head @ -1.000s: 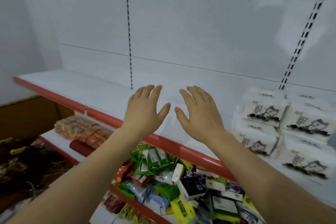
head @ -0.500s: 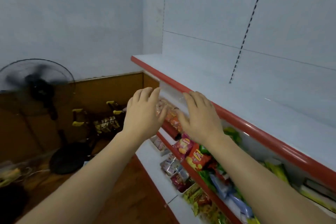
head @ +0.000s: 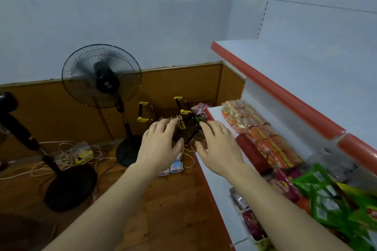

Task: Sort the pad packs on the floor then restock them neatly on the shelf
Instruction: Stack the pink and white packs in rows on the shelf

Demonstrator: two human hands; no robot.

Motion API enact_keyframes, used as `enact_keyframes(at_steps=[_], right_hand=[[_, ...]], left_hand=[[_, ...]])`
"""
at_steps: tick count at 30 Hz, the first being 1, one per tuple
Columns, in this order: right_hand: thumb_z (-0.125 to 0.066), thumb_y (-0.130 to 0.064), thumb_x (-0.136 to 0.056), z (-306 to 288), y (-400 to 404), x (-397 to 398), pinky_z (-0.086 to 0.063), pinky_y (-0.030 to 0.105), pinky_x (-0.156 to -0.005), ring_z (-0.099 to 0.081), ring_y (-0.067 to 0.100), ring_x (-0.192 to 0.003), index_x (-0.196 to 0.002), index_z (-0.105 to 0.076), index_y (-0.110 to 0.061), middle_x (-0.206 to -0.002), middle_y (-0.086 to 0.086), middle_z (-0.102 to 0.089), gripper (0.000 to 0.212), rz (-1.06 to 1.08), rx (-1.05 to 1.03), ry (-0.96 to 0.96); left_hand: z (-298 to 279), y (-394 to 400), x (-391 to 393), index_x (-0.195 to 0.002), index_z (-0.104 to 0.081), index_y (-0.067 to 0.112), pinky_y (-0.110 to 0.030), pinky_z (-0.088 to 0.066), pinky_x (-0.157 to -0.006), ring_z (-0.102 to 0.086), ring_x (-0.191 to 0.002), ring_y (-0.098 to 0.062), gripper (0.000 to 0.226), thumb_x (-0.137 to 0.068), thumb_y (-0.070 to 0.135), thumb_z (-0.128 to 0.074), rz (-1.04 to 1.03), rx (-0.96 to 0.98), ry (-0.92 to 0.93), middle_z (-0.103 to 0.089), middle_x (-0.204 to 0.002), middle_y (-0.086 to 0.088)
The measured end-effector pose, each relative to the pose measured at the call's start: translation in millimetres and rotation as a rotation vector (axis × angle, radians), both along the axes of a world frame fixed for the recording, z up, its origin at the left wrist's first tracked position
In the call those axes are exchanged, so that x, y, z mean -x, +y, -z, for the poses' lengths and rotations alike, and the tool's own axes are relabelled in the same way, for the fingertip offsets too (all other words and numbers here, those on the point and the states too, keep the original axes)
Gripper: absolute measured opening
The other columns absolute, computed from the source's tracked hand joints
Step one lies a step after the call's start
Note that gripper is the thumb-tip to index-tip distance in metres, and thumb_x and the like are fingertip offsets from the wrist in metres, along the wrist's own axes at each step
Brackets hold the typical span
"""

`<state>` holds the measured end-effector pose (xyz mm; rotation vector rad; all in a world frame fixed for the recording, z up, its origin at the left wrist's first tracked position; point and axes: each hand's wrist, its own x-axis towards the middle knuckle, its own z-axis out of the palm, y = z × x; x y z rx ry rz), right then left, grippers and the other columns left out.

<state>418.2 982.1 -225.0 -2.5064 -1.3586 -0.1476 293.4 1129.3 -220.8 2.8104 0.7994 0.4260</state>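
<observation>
My left hand (head: 159, 144) and my right hand (head: 219, 149) are stretched out in front of me, palms down, fingers spread and holding nothing. Below them on the wooden floor lie small pale pink and blue pad packs (head: 173, 168), partly hidden by my left wrist. The white top shelf (head: 306, 71) with its red front edge runs along the right and its visible stretch is bare.
Two standing fans (head: 102, 76) (head: 67, 185) and tangled cords (head: 67, 155) occupy the floor at left. Wire baskets with yellow handles (head: 183, 116) sit in the corner. Lower shelves at right hold orange snack packs (head: 261, 136) and green packets (head: 334, 201).
The view has swung left and down from the shelf with white cat-print packs to the floor corner. Both hands stay open and empty, now over the floor.
</observation>
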Motion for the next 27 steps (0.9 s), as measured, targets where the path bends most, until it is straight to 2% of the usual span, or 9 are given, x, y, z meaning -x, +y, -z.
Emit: enact_keyframes(at_steps=[5, 14, 22, 27], right_hand=[[-0.042, -0.046, -0.101, 38, 57, -62, -0.027, 0.044, -0.120, -0.027, 0.025, -0.146, -0.153, -0.032, -0.020, -0.155, 0.005, -0.037, 0.059, -0.040, 0.101, 0.027], [-0.038, -0.044, -0.103, 110, 196, -134, -0.023, 0.043, -0.119, -0.021, 0.025, -0.148, -0.156, -0.023, -0.022, -0.158, 0.004, -0.030, 0.059, -0.121, 0.287, 0.071], [-0.044, -0.043, -0.099, 226, 328, -190, -0.028, 0.042, -0.116, -0.028, 0.027, -0.143, -0.153, -0.028, -0.020, -0.153, 0.007, -0.036, 0.060, -0.093, 0.451, 0.167], [-0.046, -0.044, -0.097, 331, 374, -226, -0.030, 0.044, -0.116, -0.031, 0.027, -0.142, -0.152, -0.028, -0.022, -0.151, 0.006, -0.036, 0.062, -0.075, 0.578, 0.238]], left_hand=[[29, 59, -38, -0.156, -0.025, 0.027, -0.045, -0.029, -0.119, -0.025, -0.146, -0.023, 0.064, -0.100, 0.050, -0.046, -0.056, 0.067, 0.087, -0.032, -0.157, 0.002], [113, 190, -89, -0.155, -0.025, 0.029, -0.043, -0.029, -0.118, -0.026, -0.146, -0.023, 0.064, -0.099, 0.052, -0.046, -0.118, 0.183, 0.199, -0.031, -0.157, 0.003], [239, 323, -153, -0.152, -0.029, 0.027, -0.042, -0.034, -0.111, -0.032, -0.138, -0.026, 0.061, -0.098, 0.050, -0.045, -0.081, 0.297, 0.387, -0.036, -0.151, 0.000], [346, 371, -189, -0.153, -0.028, 0.026, -0.042, -0.034, -0.110, -0.032, -0.138, -0.027, 0.063, -0.098, 0.051, -0.044, -0.103, 0.389, 0.502, -0.035, -0.154, -0.002]])
